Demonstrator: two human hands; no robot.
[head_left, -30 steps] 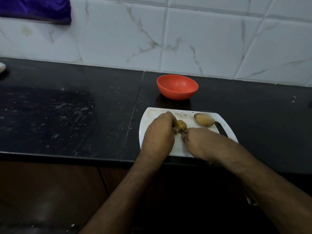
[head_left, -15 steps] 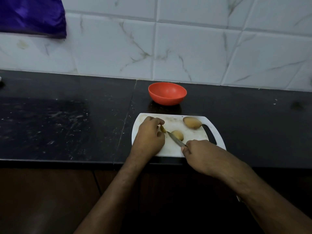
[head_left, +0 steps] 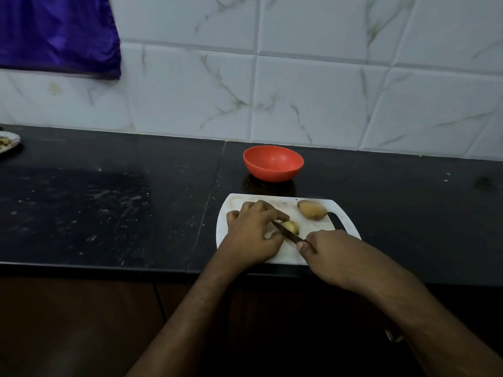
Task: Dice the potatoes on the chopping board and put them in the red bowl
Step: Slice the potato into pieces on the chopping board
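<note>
Left hand (head_left: 251, 235) pinning potato piece (head_left: 290, 226) steady for cutting, right hand (head_left: 330, 253) gripping knife (head_left: 288, 232); whole potato (head_left: 311, 209) waiting at 2 o'clock, red bowl (head_left: 273, 163) sitting at 12.

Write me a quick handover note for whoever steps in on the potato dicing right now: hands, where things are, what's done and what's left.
Left hand: fingers curled over the potato piece on the chopping board, steadying it.
Right hand: grip on the knife handle, blade angled across the board against that piece.
Whole potato: lies uncut at the far right of the board, near its handle slot.
Red bowl: on the black counter just beyond the board; no potato visible inside.
Done: first potato is being cut, no dice visible yet.
Left: finish dicing it, dice the whole potato, move everything into the bowl.
</note>
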